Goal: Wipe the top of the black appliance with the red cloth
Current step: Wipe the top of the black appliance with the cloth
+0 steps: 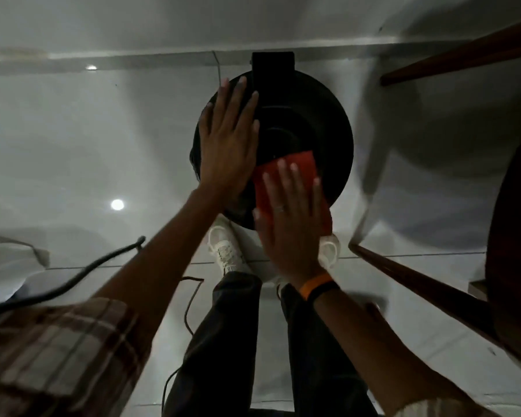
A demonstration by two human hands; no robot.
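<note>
A round black appliance stands on the pale tiled floor in front of my feet, seen from above. My left hand lies flat with fingers spread on the left part of its top. The red cloth rests on the near right part of the top. My right hand presses flat on the cloth, fingers spread, covering much of it; a ring and an orange-and-black wristband show on that arm.
A dark cable runs across the floor at the left, and a thinner cord loops by my legs. Wooden chair or table legs and a round wooden piece crowd the right. A white wall base lies behind.
</note>
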